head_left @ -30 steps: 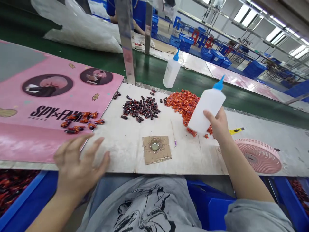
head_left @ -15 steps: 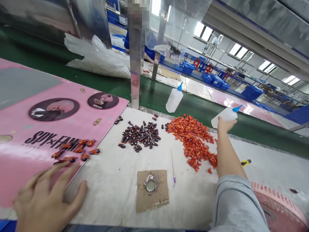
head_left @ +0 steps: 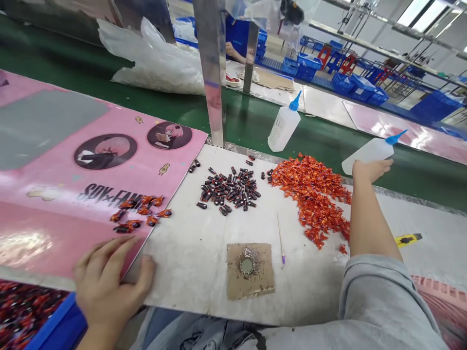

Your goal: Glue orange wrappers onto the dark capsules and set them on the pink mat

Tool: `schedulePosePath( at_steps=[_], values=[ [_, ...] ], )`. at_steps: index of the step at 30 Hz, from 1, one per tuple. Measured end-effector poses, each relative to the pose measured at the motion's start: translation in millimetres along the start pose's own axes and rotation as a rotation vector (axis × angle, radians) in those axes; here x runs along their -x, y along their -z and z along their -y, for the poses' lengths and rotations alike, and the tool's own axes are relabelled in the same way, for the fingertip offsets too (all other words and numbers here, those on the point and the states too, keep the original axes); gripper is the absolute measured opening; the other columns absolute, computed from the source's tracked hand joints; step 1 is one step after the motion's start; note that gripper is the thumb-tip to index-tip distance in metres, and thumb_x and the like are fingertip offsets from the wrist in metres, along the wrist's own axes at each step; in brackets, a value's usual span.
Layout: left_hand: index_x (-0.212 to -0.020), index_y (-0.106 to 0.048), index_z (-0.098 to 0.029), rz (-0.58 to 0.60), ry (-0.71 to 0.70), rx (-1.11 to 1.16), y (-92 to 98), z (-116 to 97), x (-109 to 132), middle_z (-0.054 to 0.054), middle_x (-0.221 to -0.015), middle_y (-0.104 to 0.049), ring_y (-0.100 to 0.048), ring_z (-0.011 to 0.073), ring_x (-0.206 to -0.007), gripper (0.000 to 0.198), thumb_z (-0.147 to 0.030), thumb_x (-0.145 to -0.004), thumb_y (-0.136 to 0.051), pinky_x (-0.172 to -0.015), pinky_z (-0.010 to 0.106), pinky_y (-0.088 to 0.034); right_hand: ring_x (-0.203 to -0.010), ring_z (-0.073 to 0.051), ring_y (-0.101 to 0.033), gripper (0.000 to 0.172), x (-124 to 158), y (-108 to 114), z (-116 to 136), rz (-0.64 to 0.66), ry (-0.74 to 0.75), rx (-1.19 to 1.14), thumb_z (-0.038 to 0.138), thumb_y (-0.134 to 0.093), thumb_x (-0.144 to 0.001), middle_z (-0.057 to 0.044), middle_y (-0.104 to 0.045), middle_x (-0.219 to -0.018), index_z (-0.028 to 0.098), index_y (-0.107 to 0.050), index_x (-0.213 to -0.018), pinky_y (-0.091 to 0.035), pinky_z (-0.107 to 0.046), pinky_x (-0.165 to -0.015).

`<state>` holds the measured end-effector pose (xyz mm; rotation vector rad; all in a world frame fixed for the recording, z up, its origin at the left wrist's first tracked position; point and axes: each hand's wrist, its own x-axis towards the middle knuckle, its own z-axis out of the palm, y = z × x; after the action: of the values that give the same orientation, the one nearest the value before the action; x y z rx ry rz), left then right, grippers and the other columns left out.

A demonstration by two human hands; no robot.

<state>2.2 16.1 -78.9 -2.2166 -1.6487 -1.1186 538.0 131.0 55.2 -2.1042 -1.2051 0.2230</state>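
My right hand [head_left: 369, 170] is stretched far forward and grips a white squeeze bottle with a blue nozzle [head_left: 368, 152], lying nearly flat over the table's far edge. My left hand [head_left: 108, 288] rests flat with fingers spread on the near corner of a pink printed sheet [head_left: 91, 194], close to a small cluster of orange and dark parts [head_left: 140, 214]. A pile of small dark parts [head_left: 229, 189] and a heap of orange wrapped pieces [head_left: 314, 194] lie between my arms. A cardboard square with a glue blob [head_left: 250, 270] sits near me.
A second white bottle [head_left: 283, 124] stands on the green conveyor belt [head_left: 321, 141]. A steel post [head_left: 212, 73] rises behind the dark parts. A thin purple-tipped stick [head_left: 280, 238], a yellow cutter [head_left: 407, 238], a pink fan [head_left: 447, 296] and blue bins [head_left: 54, 325] surround the work area.
My right hand carried the bottle from above the orange heap forward to the table's far edge and tipped it flat. My left hand stayed near the pink sheet's corner.
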Motion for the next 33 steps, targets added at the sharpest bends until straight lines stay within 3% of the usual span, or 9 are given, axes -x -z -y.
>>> schedulePosePath(
  at_steps=[2,4,8,10,13,19,26,29,33],
  values=[
    [-0.149,-0.04,-0.044,0.01,-0.039,-0.031,2.0,4.1,-0.2,0.008,-0.112,-0.068,-0.067,0.0407,-0.101,0.086,-0.016,-0.073,-0.071,-0.086,0.065,-0.054,-0.116,-0.025,-0.06,0.035,27.9,-2.8,18.4,-0.158,-0.074,0.117,0.034,-0.059,-0.096,-0.011,-0.059,-0.132,0.018,-0.058,-0.127,-0.051,-0.048,-0.099],
    [-0.147,-0.042,-0.043,-0.007,-0.052,-0.031,2.6,7.8,0.3,0.007,-0.113,-0.068,-0.067,0.0396,-0.102,0.08,-0.016,-0.076,-0.069,-0.084,0.064,-0.056,-0.103,-0.024,-0.064,0.025,66.6,-8.6,35.2,-0.155,-0.091,0.22,0.028,-0.057,-0.096,-0.012,-0.068,-0.111,0.013,-0.065,-0.115,-0.048,-0.045,-0.096],
    [-0.142,-0.047,-0.037,-0.031,-0.046,0.005,0.5,4.1,0.6,0.009,-0.114,-0.068,-0.064,0.0371,-0.107,0.068,-0.014,-0.08,-0.064,-0.089,0.06,-0.054,-0.064,-0.022,-0.063,0.024,156.1,-26.7,58.2,0.259,0.008,0.392,0.033,-0.073,-0.08,-0.005,-0.066,-0.063,0.019,-0.067,-0.062,-0.046,-0.035,-0.068],
    [-0.137,-0.053,-0.03,-0.086,-0.011,0.043,-1.0,-1.4,-0.1,0.012,-0.112,-0.067,-0.063,0.0369,-0.108,0.061,-0.01,-0.08,-0.064,-0.092,0.059,-0.051,-0.067,-0.024,-0.066,0.022,192.9,-37.1,63.5,0.43,0.087,0.512,0.035,-0.074,-0.079,-0.008,-0.071,-0.07,0.02,-0.068,-0.065,-0.045,-0.033,-0.064],
    [-0.128,-0.058,-0.025,-0.095,0.004,0.118,-0.5,-4.7,-2.2,0.013,-0.11,-0.067,-0.062,0.0348,-0.108,0.05,-0.009,-0.081,-0.061,-0.094,0.056,-0.049,-0.08,-0.026,-0.07,0.011,226.6,-51.4,66.0,0.47,0.194,0.654,0.022,-0.062,-0.086,-0.014,-0.073,-0.091,0.018,-0.071,-0.088,-0.045,-0.031,-0.066],
    [-0.121,-0.06,-0.021,-0.025,0.004,0.112,15.8,5.8,-11.3,0.01,-0.11,-0.068,-0.063,0.0272,-0.104,0.033,-0.014,-0.09,-0.051,-0.092,0.045,-0.055,-0.072,-0.026,-0.066,0.043,235.5,-63.3,65.8,0.456,0.322,0.732,0.006,-0.037,-0.089,-0.018,-0.066,-0.095,0.014,-0.06,-0.124,-0.04,-0.031,-0.06],
    [-0.116,-0.065,-0.015,0.173,-0.149,0.101,13.9,4.4,-37.2,0.012,-0.113,-0.069,-0.063,0.0258,-0.11,0.029,-0.018,-0.093,-0.047,-0.098,0.042,-0.052,-0.062,-0.019,-0.054,0.016,206.8,-49.4,65.8,0.506,0.4,0.557,0.012,-0.049,-0.078,-0.002,-0.054,-0.068,0.019,-0.06,-0.086,-0.038,-0.029,-0.062],
    [-0.117,-0.066,-0.014,0.275,-0.254,0.104,-0.8,-2.6,-52.8,0.014,-0.115,-0.07,-0.062,0.0262,-0.113,0.031,-0.016,-0.093,-0.047,-0.101,0.043,-0.051,-0.056,-0.016,-0.048,0.009,201.9,-43.5,64.2,0.604,0.328,0.134,0.024,-0.05,-0.079,0.003,-0.048,-0.06,0.022,-0.056,-0.085,-0.038,-0.029,-0.057],
    [-0.119,-0.066,-0.013,0.378,-0.373,0.097,-29.9,-18.5,-77.0,0.015,-0.116,-0.071,-0.063,0.0256,-0.111,0.03,-0.016,-0.095,-0.049,-0.1,0.041,-0.05,-0.064,-0.016,-0.053,0.027,212.7,-44.4,59.9,0.79,0.071,-0.622,0.041,-0.069,-0.073,-0.002,-0.059,-0.078,0.024,-0.061,-0.093,-0.043,-0.031,-0.06]
  ],
)
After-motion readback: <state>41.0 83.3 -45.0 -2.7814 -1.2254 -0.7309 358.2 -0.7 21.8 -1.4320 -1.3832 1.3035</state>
